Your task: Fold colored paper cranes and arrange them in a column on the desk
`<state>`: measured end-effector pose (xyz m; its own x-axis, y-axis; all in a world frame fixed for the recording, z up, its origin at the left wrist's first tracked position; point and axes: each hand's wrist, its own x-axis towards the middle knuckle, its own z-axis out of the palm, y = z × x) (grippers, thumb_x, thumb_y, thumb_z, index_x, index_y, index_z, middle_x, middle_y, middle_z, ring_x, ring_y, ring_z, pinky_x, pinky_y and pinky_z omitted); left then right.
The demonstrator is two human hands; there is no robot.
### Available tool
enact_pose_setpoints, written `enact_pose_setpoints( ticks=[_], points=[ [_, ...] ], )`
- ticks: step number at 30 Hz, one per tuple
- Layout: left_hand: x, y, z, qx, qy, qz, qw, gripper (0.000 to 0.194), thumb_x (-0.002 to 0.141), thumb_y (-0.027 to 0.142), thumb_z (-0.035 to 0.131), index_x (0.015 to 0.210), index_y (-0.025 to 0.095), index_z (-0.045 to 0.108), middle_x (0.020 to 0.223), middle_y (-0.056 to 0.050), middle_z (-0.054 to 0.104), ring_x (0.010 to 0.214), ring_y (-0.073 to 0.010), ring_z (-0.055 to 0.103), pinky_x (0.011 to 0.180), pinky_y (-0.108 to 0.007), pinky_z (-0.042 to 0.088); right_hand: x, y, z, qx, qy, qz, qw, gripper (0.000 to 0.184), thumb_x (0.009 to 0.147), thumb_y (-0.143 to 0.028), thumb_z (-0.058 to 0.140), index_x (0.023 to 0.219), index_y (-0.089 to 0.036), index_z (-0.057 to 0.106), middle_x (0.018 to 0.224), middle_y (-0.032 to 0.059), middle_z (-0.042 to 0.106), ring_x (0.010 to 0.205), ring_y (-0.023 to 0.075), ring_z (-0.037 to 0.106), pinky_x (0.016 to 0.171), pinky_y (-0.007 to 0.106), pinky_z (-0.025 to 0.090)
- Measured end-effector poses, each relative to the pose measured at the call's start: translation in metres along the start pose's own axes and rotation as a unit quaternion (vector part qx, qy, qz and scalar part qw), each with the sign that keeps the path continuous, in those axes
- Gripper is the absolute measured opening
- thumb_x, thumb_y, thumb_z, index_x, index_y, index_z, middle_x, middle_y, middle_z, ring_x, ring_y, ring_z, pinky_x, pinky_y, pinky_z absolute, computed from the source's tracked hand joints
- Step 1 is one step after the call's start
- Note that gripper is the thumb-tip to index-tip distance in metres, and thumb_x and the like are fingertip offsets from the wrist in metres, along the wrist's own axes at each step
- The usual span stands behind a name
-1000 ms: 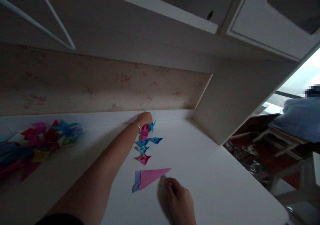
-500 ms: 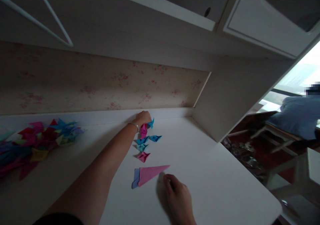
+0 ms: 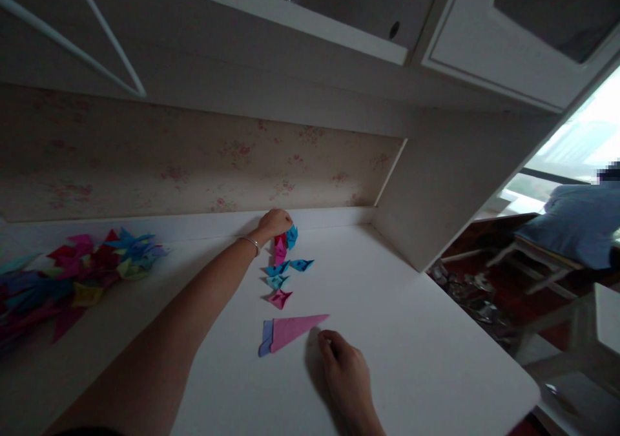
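At the back of the white desk (image 3: 411, 332), my left hand (image 3: 275, 223) is closed, its fingertips on a blue folded-paper piece (image 3: 292, 236). Just below it, a magenta paper piece (image 3: 280, 251) begins a short column. Further down lie a blue piece (image 3: 278, 269), a turquoise piece (image 3: 278, 282) and a pink piece (image 3: 279, 300); another blue piece (image 3: 303, 265) sits to their right. My right hand (image 3: 346, 371) rests loosely curled with nothing visible in it. Beside its fingertips lies a flat pink folded triangle (image 3: 295, 331), with a lavender folded paper (image 3: 265, 339) at its left end.
A heap of colourful folded-paper pieces (image 3: 104, 261) spreads along the desk's left side. A cabinet (image 3: 271, 87) overhangs the desk, and a side panel (image 3: 450, 177) closes its right end. Beyond it, a person in blue (image 3: 574, 223) sits on a stool (image 3: 552, 255).
The blue piece at my left fingertips has turned and sits closer to the column. My left hand has shifted slightly left. My right hand stays by the pink triangle.
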<state>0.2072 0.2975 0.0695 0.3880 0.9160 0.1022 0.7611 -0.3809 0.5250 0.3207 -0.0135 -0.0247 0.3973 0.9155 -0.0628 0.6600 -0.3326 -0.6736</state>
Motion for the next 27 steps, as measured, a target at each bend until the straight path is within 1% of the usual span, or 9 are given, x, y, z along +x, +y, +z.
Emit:
enact_pose_setpoints(
  ticks=[3,5,8,14,17,19,22,24,27],
  points=[
    [-0.024,-0.006,-0.01,-0.045,0.037,-0.016,0.998,0.019,0.081,0.027,0.057,0.084,0.018,0.074,0.096,-0.007,0.075,0.1,-0.0206,0.064,0.081,-0.023,0.043,-0.001,-0.001,-0.001,0.004,-0.003,-0.001,1.0,0.039,0.091,-0.044,0.036,0.094,-0.027,0.071,0.078,0.0032,0.075,0.074,0.0225,0.068,0.06,0.027,0.04],
    [-0.052,-0.012,-0.012,-0.08,0.056,-0.027,0.995,0.023,0.082,0.029,0.053,0.087,0.017,0.073,0.094,-0.006,0.074,0.093,-0.0194,0.064,0.076,-0.023,0.043,-0.001,-0.001,-0.002,0.003,-0.006,0.002,1.0,0.041,0.09,-0.047,0.035,0.095,-0.027,0.071,0.078,0.0036,0.075,0.074,0.023,0.068,0.059,0.028,0.04],
    [-0.11,-0.021,-0.01,-0.135,0.064,-0.04,0.988,0.026,0.083,0.033,0.048,0.08,0.017,0.069,0.078,-0.002,0.07,0.076,-0.0165,0.062,0.066,-0.023,0.042,-0.001,0.001,-0.001,0.005,-0.011,0.006,1.0,0.043,0.089,-0.05,0.036,0.097,-0.027,0.07,0.079,0.0041,0.075,0.075,0.0237,0.068,0.06,0.028,0.041],
    [-0.246,-0.046,-0.006,-0.224,0.055,-0.1,0.968,0.035,0.084,0.044,0.044,0.059,0.021,0.046,0.052,0.006,0.041,0.051,-0.0115,0.041,0.049,-0.023,0.032,-0.003,0.012,0.0,0.024,-0.02,-0.015,0.999,0.045,0.087,-0.053,0.038,0.099,-0.024,0.07,0.085,0.0062,0.075,0.079,0.0246,0.068,0.067,0.029,0.044],
    [-0.297,-0.072,-0.004,-0.31,0.072,-0.178,0.931,0.034,0.079,0.044,0.051,0.057,0.022,0.039,0.051,0.008,0.032,0.049,-0.0107,0.033,0.047,-0.023,0.026,-0.004,0.016,0.002,0.03,-0.026,-0.028,0.999,0.046,0.085,-0.055,0.04,0.099,-0.024,0.07,0.086,0.0064,0.075,0.081,0.0251,0.068,0.069,0.029,0.045],
    [-0.32,-0.092,-0.004,-0.336,0.086,-0.214,0.913,0.036,0.076,0.046,0.054,0.056,0.022,0.037,0.05,0.008,0.029,0.048,-0.0102,0.031,0.046,-0.023,0.023,-0.005,0.016,0.003,0.021,-0.024,-0.024,0.999,0.046,0.085,-0.056,0.041,0.099,-0.025,0.071,0.085,0.0061,0.075,0.081,0.0254,0.068,0.069,0.03,0.046],
    [-0.34,-0.118,-0.009,-0.371,0.071,-0.258,0.889,0.04,0.07,0.052,0.059,0.055,0.023,0.035,0.045,0.01,0.026,0.042,-0.0084,0.025,0.042,-0.024,0.017,-0.006,0.016,0.004,0.005,-0.019,-0.016,1.0,0.045,0.083,-0.057,0.042,0.1,-0.027,0.071,0.085,0.0056,0.075,0.081,0.0261,0.068,0.069,0.03,0.046],
    [-0.347,-0.128,-0.015,-0.403,0.055,-0.281,0.869,0.045,0.065,0.056,0.062,0.054,0.023,0.033,0.043,0.011,0.023,0.038,-0.0068,0.019,0.041,-0.023,0.013,-0.007,0.017,0.005,0.007,-0.013,-0.014,1.0,0.045,0.082,-0.057,0.043,0.099,-0.027,0.071,0.086,0.0055,0.076,0.082,0.0266,0.068,0.069,0.03,0.047],
    [-0.351,-0.131,-0.026,-0.453,0.029,-0.286,0.844,0.047,0.063,0.057,0.063,0.054,0.024,0.03,0.041,0.013,0.021,0.037,-0.0054,0.014,0.039,-0.024,0.009,-0.008,0.018,0.005,0.022,-0.002,-0.013,1.0,0.046,0.079,-0.058,0.045,0.099,-0.026,0.071,0.088,0.006,0.075,0.083,0.0268,0.068,0.069,0.03,0.047]
  ],
)
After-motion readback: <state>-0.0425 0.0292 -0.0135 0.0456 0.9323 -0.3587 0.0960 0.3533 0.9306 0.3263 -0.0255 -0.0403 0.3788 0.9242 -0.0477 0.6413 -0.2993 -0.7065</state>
